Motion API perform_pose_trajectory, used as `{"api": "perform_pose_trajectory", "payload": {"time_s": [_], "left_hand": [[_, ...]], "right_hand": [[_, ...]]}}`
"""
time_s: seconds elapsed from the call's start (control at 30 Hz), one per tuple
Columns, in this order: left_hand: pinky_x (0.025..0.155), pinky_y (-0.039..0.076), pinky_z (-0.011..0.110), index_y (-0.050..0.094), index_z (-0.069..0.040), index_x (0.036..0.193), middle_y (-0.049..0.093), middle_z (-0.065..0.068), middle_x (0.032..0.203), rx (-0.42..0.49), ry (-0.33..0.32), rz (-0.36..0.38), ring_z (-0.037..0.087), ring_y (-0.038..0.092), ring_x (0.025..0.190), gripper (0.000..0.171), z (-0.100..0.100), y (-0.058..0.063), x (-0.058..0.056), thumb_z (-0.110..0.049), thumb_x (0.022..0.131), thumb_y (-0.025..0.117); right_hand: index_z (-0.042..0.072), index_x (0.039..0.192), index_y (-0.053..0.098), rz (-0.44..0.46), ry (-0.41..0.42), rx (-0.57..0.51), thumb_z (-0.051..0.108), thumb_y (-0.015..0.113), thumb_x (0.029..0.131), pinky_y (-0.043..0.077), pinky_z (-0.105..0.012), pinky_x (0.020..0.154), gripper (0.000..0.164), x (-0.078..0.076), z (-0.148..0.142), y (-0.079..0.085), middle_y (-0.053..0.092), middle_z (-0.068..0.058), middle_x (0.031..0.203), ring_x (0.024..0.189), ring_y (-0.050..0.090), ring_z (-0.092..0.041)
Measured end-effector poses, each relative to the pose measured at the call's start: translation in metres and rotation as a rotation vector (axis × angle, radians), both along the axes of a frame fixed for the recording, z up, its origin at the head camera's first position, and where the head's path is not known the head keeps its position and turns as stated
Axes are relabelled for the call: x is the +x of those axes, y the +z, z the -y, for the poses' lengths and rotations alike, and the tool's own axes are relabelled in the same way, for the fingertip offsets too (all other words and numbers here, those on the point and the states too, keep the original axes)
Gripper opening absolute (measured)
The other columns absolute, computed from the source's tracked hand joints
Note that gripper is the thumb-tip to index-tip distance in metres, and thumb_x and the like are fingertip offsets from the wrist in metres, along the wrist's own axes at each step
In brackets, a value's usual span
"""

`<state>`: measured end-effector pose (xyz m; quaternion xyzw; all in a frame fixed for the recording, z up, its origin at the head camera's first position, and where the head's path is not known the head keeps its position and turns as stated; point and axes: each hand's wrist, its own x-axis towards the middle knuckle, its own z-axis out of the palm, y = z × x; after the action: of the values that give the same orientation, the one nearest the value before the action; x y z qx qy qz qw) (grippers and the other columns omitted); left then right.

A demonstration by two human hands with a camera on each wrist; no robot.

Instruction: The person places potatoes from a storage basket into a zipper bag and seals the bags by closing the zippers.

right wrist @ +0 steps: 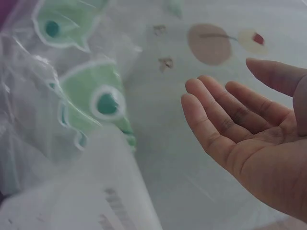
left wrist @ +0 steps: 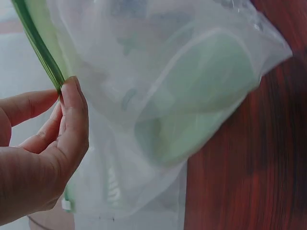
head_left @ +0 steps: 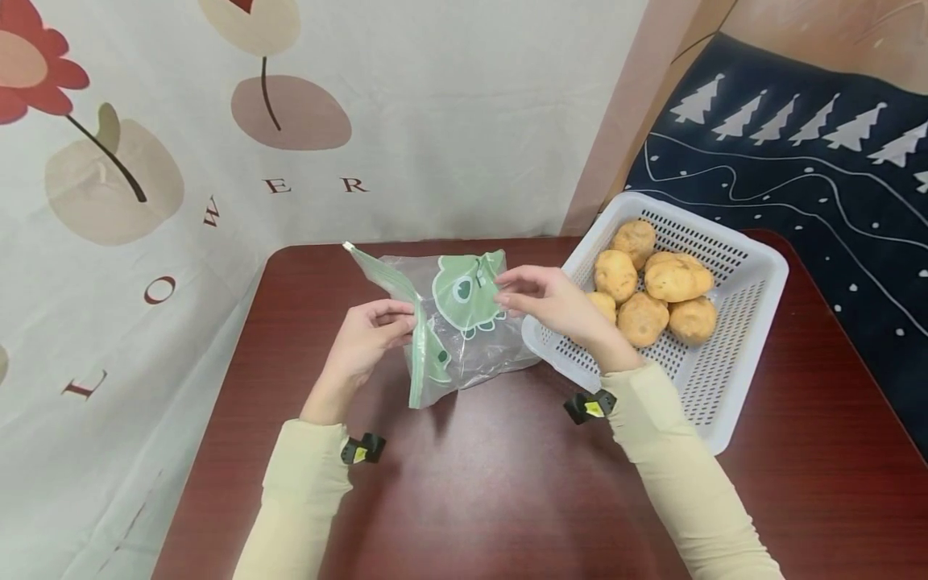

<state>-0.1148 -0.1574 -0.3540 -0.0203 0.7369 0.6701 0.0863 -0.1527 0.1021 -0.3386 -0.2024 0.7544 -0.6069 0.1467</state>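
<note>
A clear zip bag (head_left: 482,354) printed with green cartoon shapes stands over the table with its green-edged mouth toward the left. My left hand (head_left: 366,338) pinches the green zip strip (left wrist: 42,48) between thumb and fingers. A white slider (left wrist: 66,205) shows at one end of that strip. On the bag's other side, my right hand (head_left: 547,300) overlaps the printed side in the head view. In the right wrist view, the fingers (right wrist: 211,124) are loosely extended, thumb apart, with nothing between them.
A white perforated basket (head_left: 761,322) stands on the right, partly behind my right forearm. Several potatoes (head_left: 644,320) lie inside it. The dark red table (head_left: 464,499) meets a printed curtain (head_left: 464,121) at the back and a navy cloth (head_left: 783,177) at the right.
</note>
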Motion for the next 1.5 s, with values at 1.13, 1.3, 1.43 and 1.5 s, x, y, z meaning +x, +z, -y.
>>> {"api": "perform_pose_trajectory", "payload": {"time_s": [1.13,1.3,1.43,1.5], "left_hand": [[0.071,0.056,0.030,0.056,0.015,0.104,0.063,0.020,0.091,0.059,-0.068,0.026,0.014,0.063,0.074,0.021,-0.045,0.007,0.001,0.004,0.087,0.056],[0.070,0.056,0.029,0.056,0.016,0.103,0.061,0.021,0.094,0.072,-0.031,0.045,0.013,0.063,0.073,0.020,-0.048,0.006,0.001,0.005,0.086,0.057],[0.069,0.056,0.030,0.054,0.014,0.104,0.060,0.017,0.087,0.098,0.019,0.067,0.015,0.063,0.072,0.021,-0.050,0.006,0.000,0.006,0.085,0.058],[0.069,0.056,0.030,0.052,0.012,0.105,0.059,0.014,0.083,0.108,0.043,0.078,0.016,0.063,0.071,0.023,-0.051,0.006,0.000,0.005,0.084,0.059]], "right_hand": [[-0.015,0.094,0.059,0.159,0.083,-0.130,-0.007,0.056,0.085,0.055,-0.047,0.068,0.013,-0.009,0.040,-0.009,0.063,-0.013,0.079,0.064,0.063,-0.021],[-0.016,0.098,0.059,0.189,0.078,-0.143,-0.010,0.057,0.083,0.056,-0.040,0.066,0.016,-0.009,0.040,-0.011,0.063,-0.013,0.081,0.065,0.063,-0.019],[-0.017,0.099,0.058,0.192,0.081,-0.144,-0.011,0.057,0.082,0.056,-0.040,0.066,0.018,-0.008,0.040,-0.012,0.063,-0.015,0.082,0.065,0.063,-0.018],[-0.017,0.099,0.058,0.190,0.082,-0.147,-0.011,0.057,0.082,0.056,-0.039,0.066,0.019,-0.008,0.040,-0.012,0.063,-0.015,0.081,0.065,0.063,-0.017]]}}
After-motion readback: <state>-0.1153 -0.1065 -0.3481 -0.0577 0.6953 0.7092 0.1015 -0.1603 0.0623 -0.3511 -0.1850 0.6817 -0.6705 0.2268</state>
